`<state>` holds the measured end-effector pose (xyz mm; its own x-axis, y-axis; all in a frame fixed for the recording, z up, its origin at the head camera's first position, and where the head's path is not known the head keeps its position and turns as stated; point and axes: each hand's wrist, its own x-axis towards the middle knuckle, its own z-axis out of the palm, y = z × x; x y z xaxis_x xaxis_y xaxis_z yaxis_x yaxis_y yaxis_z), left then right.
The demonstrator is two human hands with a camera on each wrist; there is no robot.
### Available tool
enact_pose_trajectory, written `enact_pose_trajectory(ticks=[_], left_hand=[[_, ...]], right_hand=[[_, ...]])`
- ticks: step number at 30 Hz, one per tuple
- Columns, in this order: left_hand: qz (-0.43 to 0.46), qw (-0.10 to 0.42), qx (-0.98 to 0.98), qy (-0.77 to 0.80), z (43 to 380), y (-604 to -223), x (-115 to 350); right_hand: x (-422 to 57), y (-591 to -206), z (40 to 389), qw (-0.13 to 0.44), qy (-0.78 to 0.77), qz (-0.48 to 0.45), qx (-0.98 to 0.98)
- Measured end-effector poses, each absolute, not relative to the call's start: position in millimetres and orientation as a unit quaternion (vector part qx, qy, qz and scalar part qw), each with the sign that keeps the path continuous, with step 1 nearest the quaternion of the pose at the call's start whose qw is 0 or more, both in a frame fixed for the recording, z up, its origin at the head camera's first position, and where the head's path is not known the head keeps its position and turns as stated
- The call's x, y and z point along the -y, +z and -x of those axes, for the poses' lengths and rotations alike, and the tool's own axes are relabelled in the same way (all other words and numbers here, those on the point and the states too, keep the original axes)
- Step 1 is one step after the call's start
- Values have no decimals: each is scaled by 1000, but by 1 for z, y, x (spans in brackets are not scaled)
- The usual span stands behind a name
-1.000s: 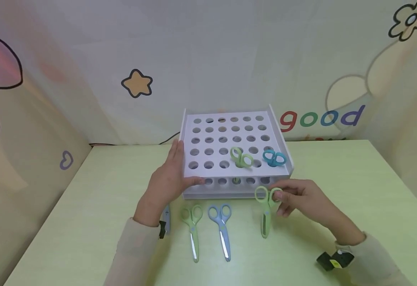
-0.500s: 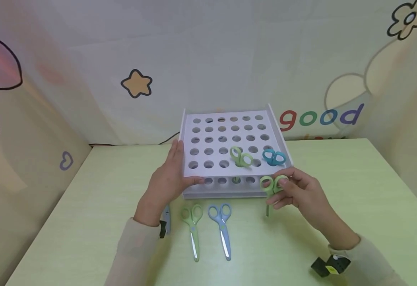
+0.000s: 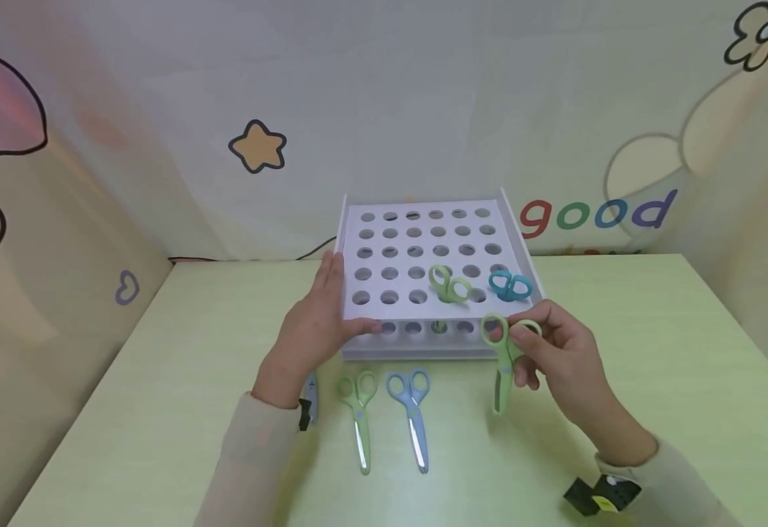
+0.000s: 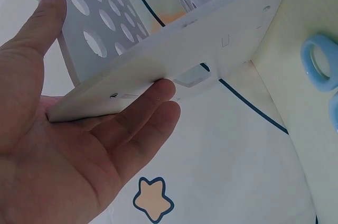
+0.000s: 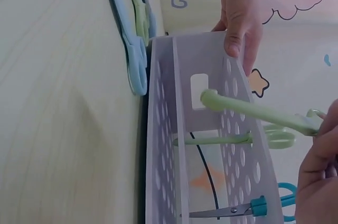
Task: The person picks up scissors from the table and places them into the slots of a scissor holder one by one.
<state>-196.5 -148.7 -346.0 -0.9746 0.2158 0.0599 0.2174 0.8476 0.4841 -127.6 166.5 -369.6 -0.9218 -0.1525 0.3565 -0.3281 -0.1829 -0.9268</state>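
A white two-tier rack with rows of round holes [image 3: 416,353] stands on the table. My left hand [image 3: 311,322] holds its left side, thumb over the front edge and fingers along the outer wall in the left wrist view. My right hand [image 3: 564,359] pinches green scissors [image 3: 504,369] by a handle loop, blades pointing down, just in front of the rack's right front corner. Another pair of green scissors [image 3: 441,276] and teal-handled scissors [image 3: 520,287] stand in holes in the top tier. Their blades hang below it in the right wrist view.
Before the rack lie green scissors [image 3: 359,410] and blue scissors [image 3: 413,413], loops toward it. A blue item [image 3: 312,395] is partly hidden behind my left wrist. A printed cloth backdrop [image 3: 384,102] rises behind the table, with a dark cord [image 3: 314,249] along its foot.
My right hand has lifted the green scissors toward the rack's corner, and their blades tipped away, then swung back to hang downward. The left hand keeps its place on the rack.
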Motion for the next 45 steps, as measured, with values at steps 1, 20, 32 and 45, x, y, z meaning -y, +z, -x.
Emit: enact_pose_trajectory(ticks=[1,20,32,45], left_hand=[[113,2,961,-253,197,-346,149],[106,-1,959,-262,197,-346,149],[108,0,960,-260,198,-345,148],[117,2,962,-248,196,-343,149]], right_hand=[[-165,-369,128,61,745,-192,636],[-145,-350,131,52,753,-255,604],[-121,-320,139,95,739,-215,631],[-94,-320,172,130,743,-242,610]])
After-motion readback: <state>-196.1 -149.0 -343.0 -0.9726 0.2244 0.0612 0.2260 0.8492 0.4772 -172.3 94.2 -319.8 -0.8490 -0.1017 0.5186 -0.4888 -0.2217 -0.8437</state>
